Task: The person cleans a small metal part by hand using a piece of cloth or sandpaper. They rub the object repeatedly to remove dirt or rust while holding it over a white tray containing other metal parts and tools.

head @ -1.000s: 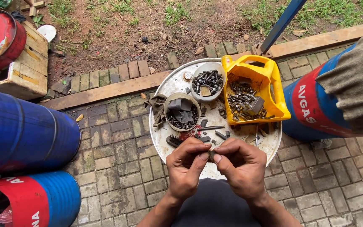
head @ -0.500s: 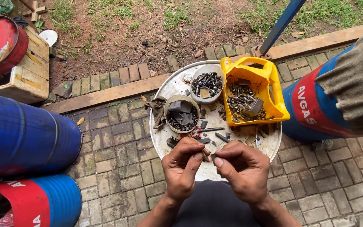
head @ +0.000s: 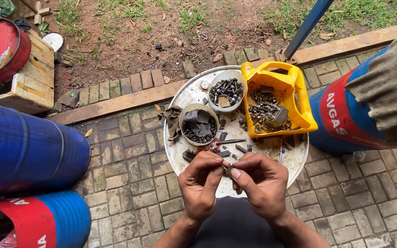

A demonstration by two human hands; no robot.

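Two hands meet closest to us, above the near rim of the round white tray (head: pixel 187 98). Our left hand (head: pixel 203 186) and our right hand (head: pixel 263 183) press thumb and forefinger tips together on one small dark metal piece (head: pixel 229 170), pinched between them; the remaining fingers curl inward, so both hands are narrowed around it. What kind of fastener it is we cannot tell, as it is mostly hidden by the fingertips.

Just past our fingers, loose bolts (head: pixel 235 148) and dark scraps lie scattered on the tray's surface. Farther on the tray stands a round tin (head: pixel 200 124) with dark screws and grey pieces inside, with a crumpled brownish rag (head: pixel 172 120) at its left side. Behind it sits a pale bowl (head: pixel 226 91) filled with bolts, and to its right a yellow plastic container (head: pixel 279 98) cut open on top, holding more rusty hardware.

The tray rests on brick paving (head: pixel 129 174). Blue drums (head: pixel 24 147) lie at our left, another blue and red drum (head: pixel 345 115) stands at our right under grey cloth (head: pixel 387 92). Beyond, a wooden plank (head: pixel 116 103) edges the paving, then bare soil (head: pixel 161 36) and a red drum (head: pixel 1 48) on a wooden crate (head: pixel 28 85).
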